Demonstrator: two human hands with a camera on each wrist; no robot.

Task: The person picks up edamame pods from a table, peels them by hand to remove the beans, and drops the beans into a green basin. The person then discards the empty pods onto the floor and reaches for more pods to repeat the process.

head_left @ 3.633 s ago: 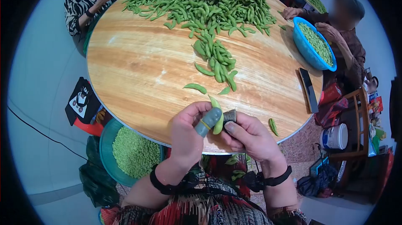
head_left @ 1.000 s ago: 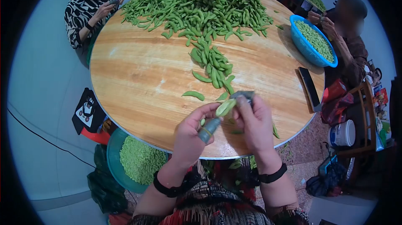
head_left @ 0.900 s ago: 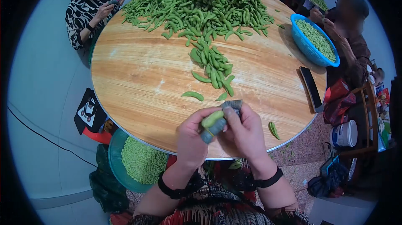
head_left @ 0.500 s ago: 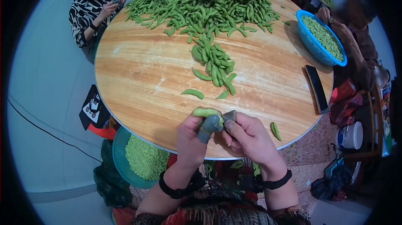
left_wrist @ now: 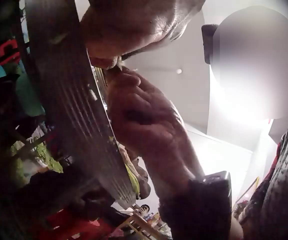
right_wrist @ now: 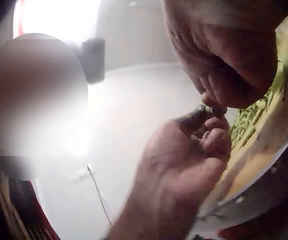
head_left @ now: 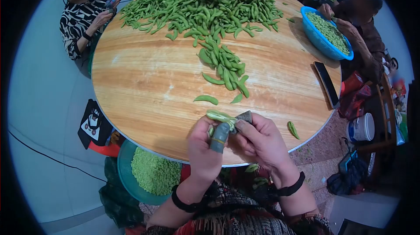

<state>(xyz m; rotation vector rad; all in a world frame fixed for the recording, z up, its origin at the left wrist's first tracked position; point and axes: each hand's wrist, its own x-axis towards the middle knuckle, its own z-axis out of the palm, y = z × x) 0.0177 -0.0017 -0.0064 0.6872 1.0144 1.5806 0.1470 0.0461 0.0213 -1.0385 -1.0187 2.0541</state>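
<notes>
Over the near edge of the round table, my left hand (head_left: pixel 204 153) grips a split edamame pod (head_left: pixel 217 115) whose pale inside faces up. A grey-green cover with a yellow band (head_left: pixel 217 142) sits on its thumb, and a light green bean (head_left: pixel 211 131) shows beside it. Close on the right, my right hand (head_left: pixel 265 143) pinches the pod's right end between its thumb and a finger in a dark ribbed cover (head_left: pixel 245 117). Both wrist views show the hands meeting at their fingertips, with the left hand (right_wrist: pixel 179 165) below in the right wrist view.
Pods heap (head_left: pixel 218 7) at the back of the wooden table (head_left: pixel 140 86), trailing toward me. A phone (head_left: pixel 327 85) and a blue basket of beans (head_left: pixel 323 38) are at right. A green basket of shelled beans (head_left: pixel 155 171) stands below the left edge. Two people sit opposite.
A pod was pulled apart about a second ago. The pod in my hands looked closed half a second ago; it now lies split, its pale inside showing. Both hands stay together at the table edge.
</notes>
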